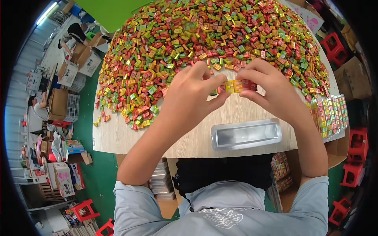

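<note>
A short row of small wrapped candies, yellow, orange and red, is pinched end to end between my two hands just above the pale wooden table. My left hand closes on the row's left end, and my right hand grips its right end. Fingers hide part of both ends. Close to me, near the table's front edge, lies a clear plastic tray with nothing in it. Beyond my hands spreads a large heap of loose wrapped candies in red, yellow, green and orange.
Filled candy packs stand at the table's right edge. Under the table are stacked clear trays and a box of candy packs. Red stools and cartons stand to the right. Two people work among boxes far left.
</note>
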The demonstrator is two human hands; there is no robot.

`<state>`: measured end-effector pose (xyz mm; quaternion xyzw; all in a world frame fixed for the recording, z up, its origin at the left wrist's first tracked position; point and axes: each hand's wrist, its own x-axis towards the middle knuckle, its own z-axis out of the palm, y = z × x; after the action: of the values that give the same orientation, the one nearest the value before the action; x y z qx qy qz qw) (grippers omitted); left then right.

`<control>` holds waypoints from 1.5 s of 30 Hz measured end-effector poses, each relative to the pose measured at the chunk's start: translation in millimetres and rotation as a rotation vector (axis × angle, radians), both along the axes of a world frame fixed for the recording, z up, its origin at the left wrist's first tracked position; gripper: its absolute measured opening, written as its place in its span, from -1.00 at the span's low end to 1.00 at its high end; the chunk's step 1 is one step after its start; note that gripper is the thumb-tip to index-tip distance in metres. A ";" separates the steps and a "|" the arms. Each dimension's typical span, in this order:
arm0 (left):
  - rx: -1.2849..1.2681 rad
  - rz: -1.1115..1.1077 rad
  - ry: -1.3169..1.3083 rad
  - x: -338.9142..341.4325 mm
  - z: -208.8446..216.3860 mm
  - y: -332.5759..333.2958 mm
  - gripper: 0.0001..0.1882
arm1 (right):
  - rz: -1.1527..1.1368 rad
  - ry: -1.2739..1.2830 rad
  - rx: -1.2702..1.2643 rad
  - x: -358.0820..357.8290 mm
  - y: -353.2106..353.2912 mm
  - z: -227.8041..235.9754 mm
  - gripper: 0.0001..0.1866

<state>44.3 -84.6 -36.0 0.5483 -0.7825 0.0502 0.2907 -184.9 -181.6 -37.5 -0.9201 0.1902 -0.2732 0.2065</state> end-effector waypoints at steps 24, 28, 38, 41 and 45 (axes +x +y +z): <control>-0.014 0.012 0.018 -54.1 -6.0 87.3 -0.52 | -0.141 -0.034 0.109 -60.5 88.5 -0.1 -0.61; -0.105 0.061 0.071 -57.5 -30.3 101.6 -0.45 | -0.197 -0.062 0.036 -61.3 97.9 -12.3 -0.60; -0.237 0.112 0.077 -64.0 -64.8 119.0 -0.48 | -0.261 -0.083 -0.182 -70.4 108.4 -48.0 -0.45; -0.244 0.072 0.110 -59.0 -69.8 119.7 -0.45 | -0.256 -0.099 -0.207 -67.9 107.3 -51.2 -0.44; -0.269 0.070 0.291 -55.4 -73.4 116.1 -0.39 | -0.228 -0.078 -0.190 -71.6 103.3 -41.5 -0.47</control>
<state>-11.0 31.5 -109.4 0.5330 -0.6990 0.0846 0.4693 -256.5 -78.4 -79.0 -0.8965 0.2587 -0.3474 0.0932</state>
